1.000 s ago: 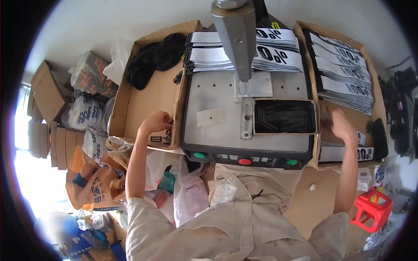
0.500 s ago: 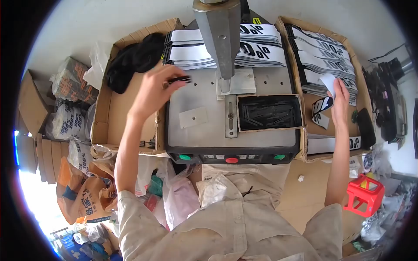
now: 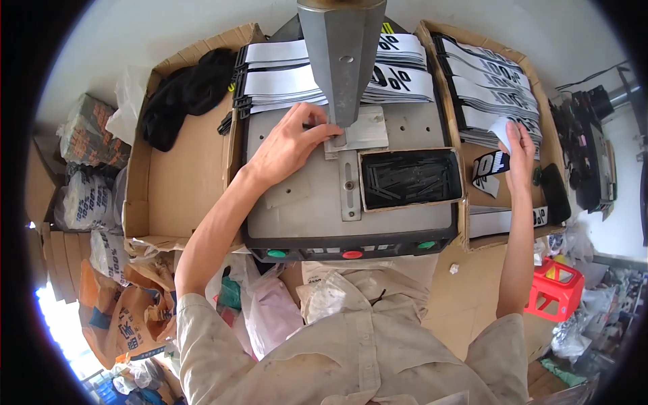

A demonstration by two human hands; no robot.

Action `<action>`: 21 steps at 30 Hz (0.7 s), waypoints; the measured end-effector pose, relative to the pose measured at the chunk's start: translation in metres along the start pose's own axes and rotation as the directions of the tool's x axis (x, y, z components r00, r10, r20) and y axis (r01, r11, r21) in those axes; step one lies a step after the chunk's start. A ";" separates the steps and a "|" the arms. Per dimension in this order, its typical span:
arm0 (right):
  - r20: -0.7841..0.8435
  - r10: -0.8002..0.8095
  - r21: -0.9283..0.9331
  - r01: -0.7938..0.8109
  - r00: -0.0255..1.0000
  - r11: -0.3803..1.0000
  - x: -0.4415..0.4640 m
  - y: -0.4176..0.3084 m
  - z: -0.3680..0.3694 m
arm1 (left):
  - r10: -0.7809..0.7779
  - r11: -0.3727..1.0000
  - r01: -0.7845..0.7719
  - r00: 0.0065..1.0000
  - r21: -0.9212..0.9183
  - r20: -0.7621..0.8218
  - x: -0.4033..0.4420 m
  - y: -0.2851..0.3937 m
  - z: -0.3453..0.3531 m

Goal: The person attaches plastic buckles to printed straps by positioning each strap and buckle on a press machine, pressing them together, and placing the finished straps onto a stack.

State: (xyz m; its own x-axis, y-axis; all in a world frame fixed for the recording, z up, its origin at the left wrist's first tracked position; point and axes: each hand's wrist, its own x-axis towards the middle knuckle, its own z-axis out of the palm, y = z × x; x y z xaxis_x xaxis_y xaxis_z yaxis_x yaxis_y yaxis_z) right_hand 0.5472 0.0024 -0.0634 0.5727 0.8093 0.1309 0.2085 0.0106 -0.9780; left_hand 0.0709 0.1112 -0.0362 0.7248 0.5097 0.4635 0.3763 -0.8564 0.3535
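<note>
My left hand (image 3: pixel 294 140) is closed, fingertips at the metal block (image 3: pixel 368 127) under the press head (image 3: pixel 343 67). A dark bit shows between thumb and fingers, mostly hidden: a small black piece. My right hand (image 3: pixel 518 156) grips a white strip with black print (image 3: pixel 498 128); its printed end curls down over the right cardboard box (image 3: pixel 550 128). Near my left hand, bundles of white printed strips (image 3: pixel 277 79) lie across the back of the press table. A small box of black strips (image 3: pixel 412 179) stands to the right of the metal block.
The left cardboard box (image 3: pixel 138 202) holds a black cloth bundle (image 3: pixel 185 101). Stacked printed strips (image 3: pixel 489 74) fill the back of the right box. Green and red buttons (image 3: pixel 352 254) line the press's front edge. A red plastic stool (image 3: pixel 555 290) stands at lower right, bags (image 3: pixel 135 324) at lower left.
My left hand has moved right with the small black piece, from over the left box's edge to the metal block under the press head. My right hand keeps hold of the strip.
</note>
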 end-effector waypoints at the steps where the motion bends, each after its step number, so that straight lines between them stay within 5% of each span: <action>1: 0.053 0.034 0.092 -0.038 0.998 0.995 0.002 0.003 -0.005 | -0.015 1.000 0.015 1.000 -0.007 0.014 -0.003 -0.004 -0.002; 6: 0.417 -0.046 0.419 -0.146 0.908 0.896 0.009 0.016 -0.020 | -0.314 0.895 0.302 0.949 -0.328 0.016 -0.003 0.005 -0.002; 7: 0.480 -0.074 0.426 -0.159 0.874 0.891 0.006 0.012 -0.017 | -0.226 0.939 0.210 0.974 -0.273 -0.029 -0.004 0.003 0.000; 16: 0.452 -0.019 0.362 -0.163 0.892 0.918 0.006 0.010 -0.016 | 0.033 0.996 -0.026 0.997 0.085 -0.074 0.001 -0.001 -0.007; 21: 0.324 -0.136 0.340 0.020 0.936 0.940 0.012 -0.030 0.009 | 0.090 0.996 -0.089 0.996 -0.012 0.020 -0.005 -0.012 -0.009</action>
State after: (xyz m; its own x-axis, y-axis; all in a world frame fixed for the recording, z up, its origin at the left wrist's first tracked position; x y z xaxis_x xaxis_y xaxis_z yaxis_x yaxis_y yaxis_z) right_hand 0.5407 0.0166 -0.0339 0.2511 0.9464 0.2033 -0.0618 0.2253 -0.9723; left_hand 0.0576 0.1203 -0.0351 0.7672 0.4292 0.4767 0.3029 -0.8975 0.3205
